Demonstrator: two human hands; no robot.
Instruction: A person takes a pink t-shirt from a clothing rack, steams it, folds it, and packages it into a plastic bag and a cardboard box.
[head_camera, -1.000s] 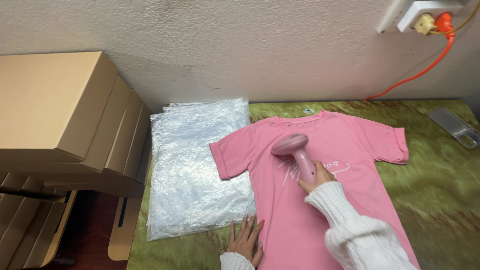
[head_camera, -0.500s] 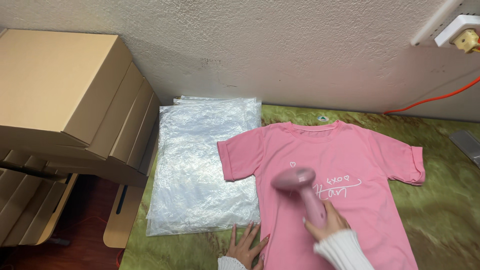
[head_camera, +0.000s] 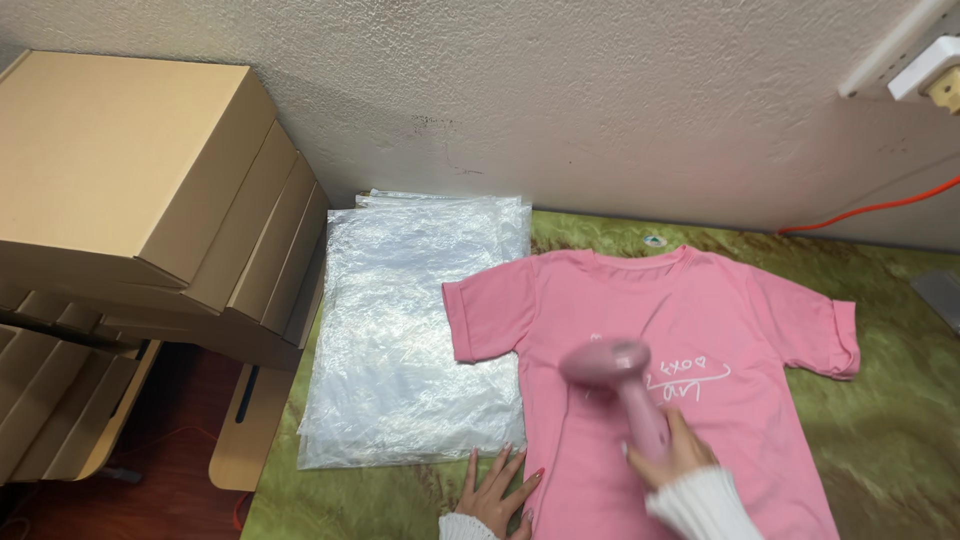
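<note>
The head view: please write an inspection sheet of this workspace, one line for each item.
Surface: green mottled table, against a textured wall.
Job's things: pink T-shirt lies flat, front up; pink handheld steamer over its chest.
Clutter: stack of clear plastic bags beside the shirt, one sleeve overlapping it.
Grippers: right hand grips the steamer handle; left hand flat at the shirt's lower edge.
Cables: orange cable along the wall.
Surroundings: cardboard boxes stacked at the left; white outlet on the wall.
</note>
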